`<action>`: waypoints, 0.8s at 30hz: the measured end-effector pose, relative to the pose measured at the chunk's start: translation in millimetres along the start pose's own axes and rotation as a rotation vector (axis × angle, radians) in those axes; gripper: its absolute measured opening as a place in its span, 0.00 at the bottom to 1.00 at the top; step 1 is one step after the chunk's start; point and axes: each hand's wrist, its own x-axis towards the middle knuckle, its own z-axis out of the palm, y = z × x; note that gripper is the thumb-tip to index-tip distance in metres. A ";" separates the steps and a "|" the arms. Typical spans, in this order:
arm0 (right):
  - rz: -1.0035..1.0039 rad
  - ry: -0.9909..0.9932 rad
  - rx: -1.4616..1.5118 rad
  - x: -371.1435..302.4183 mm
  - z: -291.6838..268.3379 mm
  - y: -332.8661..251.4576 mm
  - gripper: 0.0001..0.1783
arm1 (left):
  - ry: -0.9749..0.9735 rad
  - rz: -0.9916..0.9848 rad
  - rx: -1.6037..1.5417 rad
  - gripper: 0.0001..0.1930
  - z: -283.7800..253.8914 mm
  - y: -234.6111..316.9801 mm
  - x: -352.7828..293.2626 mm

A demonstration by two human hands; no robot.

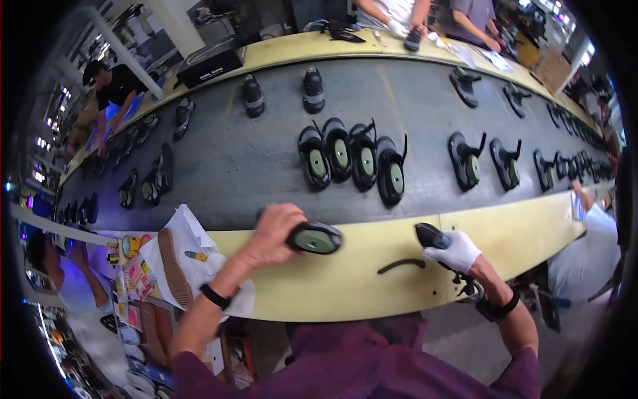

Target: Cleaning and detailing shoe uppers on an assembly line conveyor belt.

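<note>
My left hand (274,234) is closed round a black shoe (316,239) with an olive-green insole, just above the near yellow ledge (359,292). My right hand (456,251), in a white glove, grips a second black shoe (430,235), its dark tip pointing to the far left; the glove hides much of it. Between the two hands a curved black strap (401,265) lies on the ledge. Beyond them, a cluster of black shoes (365,159) with green insoles rests on the grey conveyor belt (252,156), some straps sticking up.
More shoes stand along the belt, including a strapped one (468,163) to the right. At the left lie white paper (187,229), a brown sole-shaped piece (174,269) and a yellow cutter (196,256). A black box (211,66) sits on the far ledge. Other people work around the belt.
</note>
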 end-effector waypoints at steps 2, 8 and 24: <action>0.015 0.122 -0.092 17.1 -12.3 32.0 0.27 | -0.143 -0.033 0.261 0.41 -55.2 -53.8 -7.2; 0.108 0.423 -0.139 47.3 -31.8 81.3 0.27 | -0.321 -0.652 0.465 0.29 -87.4 -226.3 -63.9; -0.355 0.855 -0.243 39.9 -22.0 101.0 0.23 | 0.226 -1.007 -0.903 0.36 51.0 -113.3 81.8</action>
